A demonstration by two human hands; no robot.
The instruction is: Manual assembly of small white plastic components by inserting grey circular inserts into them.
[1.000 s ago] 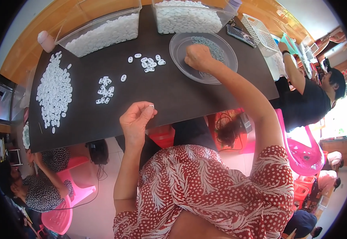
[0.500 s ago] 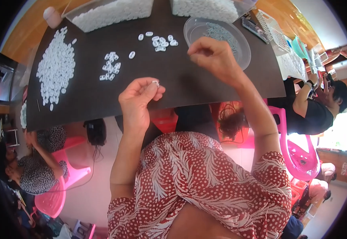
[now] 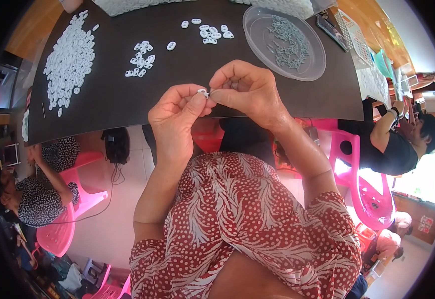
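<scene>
My left hand (image 3: 173, 110) holds a small white plastic piece (image 3: 202, 91) between thumb and fingertips, above the table's near edge. Against it, my right hand (image 3: 252, 92) is closed in a pinch; what sits between its fingertips is too small to make out, with a dark speck showing there. Beyond my right hand lies a round clear tray (image 3: 257, 37) with many thin grey screw-like pieces (image 3: 290, 45). Similar white pieces lie in a large heap (image 3: 70, 65) at the left, a small cluster (image 3: 140, 61) nearer the middle and another cluster (image 3: 210, 34) farther back.
Bins of white pieces (image 3: 277, 7) stand along the far side of the dark table (image 3: 108, 99). A phone (image 3: 331, 32) and a white perforated basket (image 3: 353, 37) lie at the far right. People sit at left and right by pink chairs (image 3: 344, 149).
My right hand has come from beside the round tray, moving left and nearer, to meet the white piece in my left hand. The view has shifted, so the tabletop sits higher in the picture.
</scene>
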